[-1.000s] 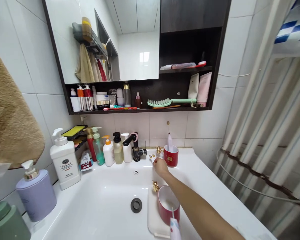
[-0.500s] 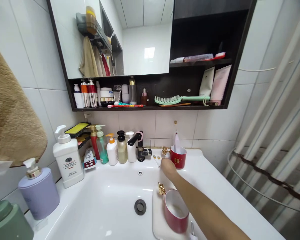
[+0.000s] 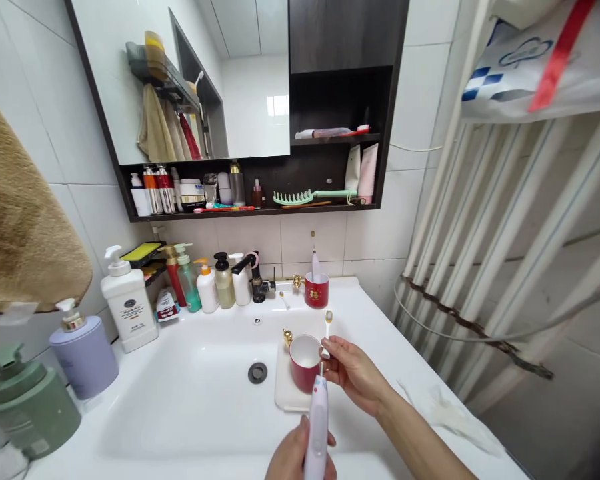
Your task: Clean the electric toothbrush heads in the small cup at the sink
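Observation:
My left hand (image 3: 293, 457) is at the bottom edge, closed round the white and pink handle of an electric toothbrush (image 3: 318, 417) held upright. My right hand (image 3: 355, 375) is just right of it, fingers pinched on the thin brush stem; the small brush head (image 3: 329, 315) sticks up above them. Right behind the brush stands a red cup (image 3: 304, 363) with a gold handle, on a white tray (image 3: 284, 395) at the basin's right rim. A second red cup (image 3: 317, 292) with another brush in it stands at the back of the counter.
The white basin (image 3: 190, 393) has a dark drain (image 3: 257, 372) and a black faucet (image 3: 253, 273) among several bottles. A white pump bottle (image 3: 129, 310), lilac bottle (image 3: 83, 353) and green bottle (image 3: 27, 400) stand left. A brown towel (image 3: 25, 227) hangs left; pipes (image 3: 505, 253) run along the right.
My right hand has drawn back from beside the far red cup to the brush stem. My left hand has lifted the toothbrush handle up into view.

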